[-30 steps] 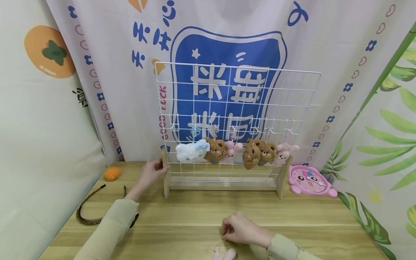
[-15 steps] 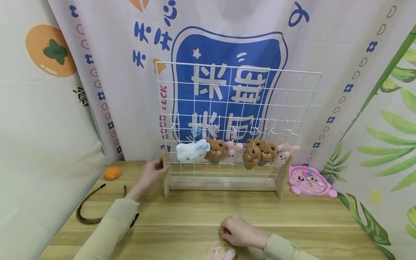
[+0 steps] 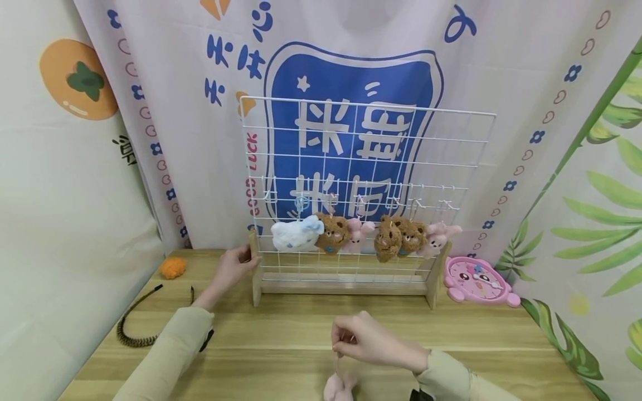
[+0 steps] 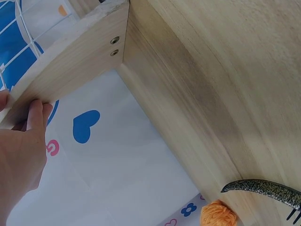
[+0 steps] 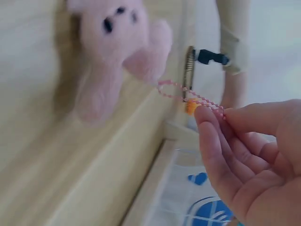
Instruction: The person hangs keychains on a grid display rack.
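Observation:
My right hand (image 3: 368, 341) pinches the pink bead chain (image 5: 171, 87) of a pink plush bunny keychain (image 3: 340, 388) between thumb and fingertips, and the bunny hangs below it near the table's front. At the left end of a wire grid display rack, my left hand (image 3: 232, 273) grips the wooden side post (image 4: 70, 66), thumb on one side and fingers on the other. From hooks across the grid (image 3: 368, 104) hang a white-and-blue plush (image 3: 295, 236), brown bears (image 3: 412, 236) and pink bunnies (image 3: 437, 240). A bare hook (image 3: 270, 195) is at the far left.
On the wooden table (image 3: 281, 334) lie an orange fuzzy ball (image 3: 173, 268) and a dark coiled headband (image 3: 134, 341), both left of the rack. A pink clock (image 3: 478, 280) stands at the rack's right, and a printed curtain (image 3: 200, 167) hangs behind.
My right hand has risen slightly and moved a little left, and the bunny now hangs further into view beneath it. The left hand stays on the side post.

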Tool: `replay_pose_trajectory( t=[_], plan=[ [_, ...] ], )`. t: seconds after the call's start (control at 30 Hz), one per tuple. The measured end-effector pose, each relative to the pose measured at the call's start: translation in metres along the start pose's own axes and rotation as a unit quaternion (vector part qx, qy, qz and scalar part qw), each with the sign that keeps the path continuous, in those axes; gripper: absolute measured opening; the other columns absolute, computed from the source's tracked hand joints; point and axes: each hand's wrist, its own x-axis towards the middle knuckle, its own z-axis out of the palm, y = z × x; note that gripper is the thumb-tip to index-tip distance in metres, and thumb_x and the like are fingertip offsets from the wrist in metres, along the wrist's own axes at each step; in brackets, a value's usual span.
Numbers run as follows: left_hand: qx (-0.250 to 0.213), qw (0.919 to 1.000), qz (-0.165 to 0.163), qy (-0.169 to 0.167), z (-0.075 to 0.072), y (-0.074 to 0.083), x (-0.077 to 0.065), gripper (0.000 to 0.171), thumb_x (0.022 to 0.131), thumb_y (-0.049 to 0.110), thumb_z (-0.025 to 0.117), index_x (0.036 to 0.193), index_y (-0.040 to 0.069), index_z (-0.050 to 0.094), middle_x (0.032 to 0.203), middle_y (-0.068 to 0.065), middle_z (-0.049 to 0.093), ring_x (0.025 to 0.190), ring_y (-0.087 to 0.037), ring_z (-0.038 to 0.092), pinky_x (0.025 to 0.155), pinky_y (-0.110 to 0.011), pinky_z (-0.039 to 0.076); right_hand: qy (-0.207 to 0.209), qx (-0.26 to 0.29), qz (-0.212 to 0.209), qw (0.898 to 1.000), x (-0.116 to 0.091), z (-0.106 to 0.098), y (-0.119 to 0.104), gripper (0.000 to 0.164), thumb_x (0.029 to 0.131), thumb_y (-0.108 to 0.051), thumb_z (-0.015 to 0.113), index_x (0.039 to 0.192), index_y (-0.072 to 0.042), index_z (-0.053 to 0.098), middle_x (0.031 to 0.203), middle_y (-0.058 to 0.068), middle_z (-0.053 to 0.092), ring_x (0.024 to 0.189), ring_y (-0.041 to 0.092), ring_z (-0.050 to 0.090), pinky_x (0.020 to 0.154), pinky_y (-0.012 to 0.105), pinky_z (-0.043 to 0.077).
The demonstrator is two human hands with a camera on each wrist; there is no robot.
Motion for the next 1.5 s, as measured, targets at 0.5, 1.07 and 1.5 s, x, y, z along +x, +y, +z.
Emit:
replay_pose_trajectory(
  t=[0.5, 1.07, 1.5],
  plan=[
    [0.0, 0.9999, 0.004, 0.011, -0.002, -0.006, -0.003, 0.037, 0.095, 0.015, 0.064, 0.123, -0.01, 0.062, 0.118, -0.03, 0.068, 0.107, -0.04, 0.068, 0.088, -0.043, 0.061, 0.077, -0.08, -0.087, 0.99, 0.087, -0.072, -0.045, 0.009, 0.087, -0.001, 0.07, 0.089, -0.004, 0.062, 0.08, 0.007, 0.071, 0.063, -0.001, 0.057, 0.055, 0.011, 0.052],
    [-0.012, 0.9998, 0.005, 0.011, 0.004, -0.005, -0.004, 0.039, 0.094, 0.01, 0.064, 0.126, -0.013, 0.058, 0.123, -0.033, 0.064, 0.114, -0.046, 0.064, 0.095, -0.049, 0.057, 0.097, -0.064, -0.05, 0.992, 0.184, -0.117, -0.08, 0.003, 0.095, -0.006, 0.064, 0.098, -0.004, 0.063, 0.093, 0.008, 0.073, 0.082, 0.018, 0.071, 0.073, 0.015, 0.057],
    [-0.026, 0.9996, 0.01, 0.006, 0.001, -0.005, -0.002, 0.031, 0.095, 0.009, 0.063, 0.119, -0.011, 0.063, 0.122, -0.031, 0.066, 0.113, -0.044, 0.065, 0.092, -0.047, 0.059, 0.128, -0.081, 0.008, 0.988, 0.225, -0.122, -0.079, 0.005, 0.096, -0.009, 0.064, 0.099, -0.006, 0.063, 0.101, 0.008, 0.072, 0.084, 0.014, 0.068, 0.073, 0.015, 0.057]
  ],
)
